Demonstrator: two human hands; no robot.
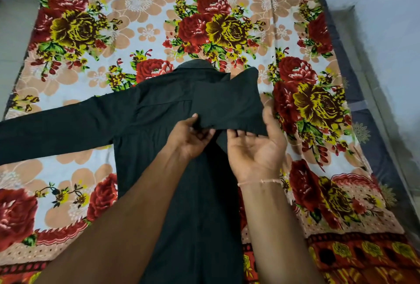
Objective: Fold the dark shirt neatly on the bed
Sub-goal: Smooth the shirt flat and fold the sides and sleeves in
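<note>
Two bare arms reach up from the bottom of the frame to its middle. The left hand (189, 137) pinches dark cloth with curled fingers (205, 133). The right hand (255, 147) is palm up, fingers tucked under the cloth, with a thin band on its wrist.

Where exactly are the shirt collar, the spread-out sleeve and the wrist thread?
collar (197, 65): head view, top edge.
spread-out sleeve (56, 129): head view, mid-length.
wrist thread (259, 182): head view, across the wrist.
</note>
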